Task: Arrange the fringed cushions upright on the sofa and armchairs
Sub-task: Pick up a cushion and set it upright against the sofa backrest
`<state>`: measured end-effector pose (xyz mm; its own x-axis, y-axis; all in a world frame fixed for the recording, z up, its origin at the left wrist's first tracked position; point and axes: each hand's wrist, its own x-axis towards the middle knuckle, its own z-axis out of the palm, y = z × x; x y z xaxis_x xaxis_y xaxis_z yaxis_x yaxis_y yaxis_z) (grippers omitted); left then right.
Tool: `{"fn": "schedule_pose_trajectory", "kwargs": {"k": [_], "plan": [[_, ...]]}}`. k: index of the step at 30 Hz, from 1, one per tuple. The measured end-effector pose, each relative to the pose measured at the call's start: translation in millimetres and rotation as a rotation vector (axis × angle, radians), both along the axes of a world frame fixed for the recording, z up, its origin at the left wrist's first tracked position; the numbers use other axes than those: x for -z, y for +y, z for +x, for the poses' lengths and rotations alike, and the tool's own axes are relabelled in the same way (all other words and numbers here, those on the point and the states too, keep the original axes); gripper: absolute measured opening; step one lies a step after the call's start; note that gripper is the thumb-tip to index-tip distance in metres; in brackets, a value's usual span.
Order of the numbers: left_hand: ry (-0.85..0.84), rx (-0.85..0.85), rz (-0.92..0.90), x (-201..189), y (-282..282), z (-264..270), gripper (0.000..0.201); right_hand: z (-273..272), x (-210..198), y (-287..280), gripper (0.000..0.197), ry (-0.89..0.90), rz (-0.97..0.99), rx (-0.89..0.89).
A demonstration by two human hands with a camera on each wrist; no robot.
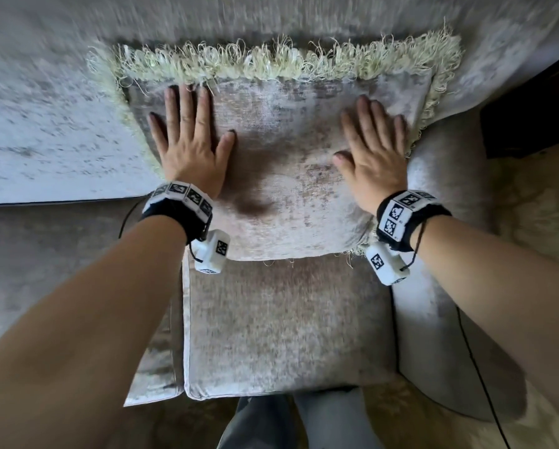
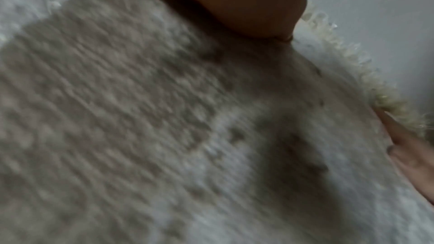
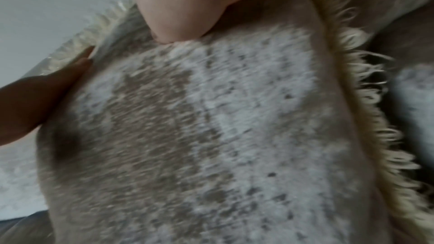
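A beige velvet cushion (image 1: 284,150) with a pale cream fringe (image 1: 271,61) leans against the backrest of the seat, at the right end by the armrest. My left hand (image 1: 190,137) lies flat on its left half, fingers spread and straight. My right hand (image 1: 373,150) presses flat on its right half, fingertips near the right fringe. Both wrist views are blurred. They show the cushion fabric (image 2: 164,118) (image 3: 211,127) close up, with the heel of each palm (image 2: 234,3) (image 3: 187,6) on it.
A seat cushion (image 1: 281,328) lies below the fringed one. The rounded armrest (image 1: 446,254) stands to the right, with a dark piece of furniture (image 1: 531,118) beyond it. A lighter seat (image 1: 45,150) extends to the left. My legs (image 1: 301,422) stand against the seat's front edge.
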<state>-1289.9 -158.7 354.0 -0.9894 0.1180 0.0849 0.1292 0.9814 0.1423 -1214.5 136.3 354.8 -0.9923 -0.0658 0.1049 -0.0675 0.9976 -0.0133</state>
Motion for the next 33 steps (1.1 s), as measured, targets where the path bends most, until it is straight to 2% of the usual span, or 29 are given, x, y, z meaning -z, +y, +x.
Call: {"fn": "schedule_pose_trajectory", "kwargs": {"k": [7, 12, 16, 19, 20, 22, 24, 26, 28, 30, 33], "plan": [[-0.033, -0.046, 0.039, -1.6, -13.3, -0.3, 0.073, 5.0, 4.7, 13.6, 0.067, -0.012, -0.091, 0.162], [0.034, -0.116, 0.161, -5.4, -13.6, 21.0, 0.062, 12.6, -3.3, -3.4, 0.063, 0.117, -0.216, 0.242], [0.078, -0.203, 0.287, -14.1, -2.0, 48.1, 0.051, 15.5, -21.7, -25.8, 0.041, 0.220, -0.326, 0.193], [0.110, -0.044, 0.486, -25.3, 13.8, 70.4, 0.026, 24.5, -33.0, -48.4, 0.026, 0.085, -0.493, 0.031], [0.030, 0.016, 0.535, -28.9, 18.4, 77.9, 0.016, 29.2, -36.0, -55.8, 0.022, 0.016, -0.552, -0.037], [-0.259, 0.115, 0.545, -30.2, 27.5, 90.4, 0.017, 35.9, -38.8, -69.1, 0.020, -0.173, -0.598, -0.115], [-0.592, 0.180, 0.487, -22.3, 33.8, 96.6, 0.021, 36.4, -36.1, -79.9, 0.025, -0.430, -0.532, -0.094], [-0.820, 0.166, 0.424, -5.0, 32.2, 91.8, 0.022, 32.7, -28.0, -84.6, 0.030, -0.652, -0.482, -0.061], [-0.912, 0.037, 0.502, 8.6, 26.3, 76.0, 0.024, 25.5, -21.6, -78.9, 0.033, -0.754, -0.530, -0.012], [-0.934, -0.087, 0.623, 15.1, 19.6, 57.5, 0.026, 17.9, -16.3, -64.5, 0.029, -0.758, -0.573, 0.053], [-0.933, -0.145, 0.650, 15.0, 12.2, 38.5, 0.024, 9.5, -12.0, -42.1, 0.029, -0.745, -0.540, 0.095]]}}
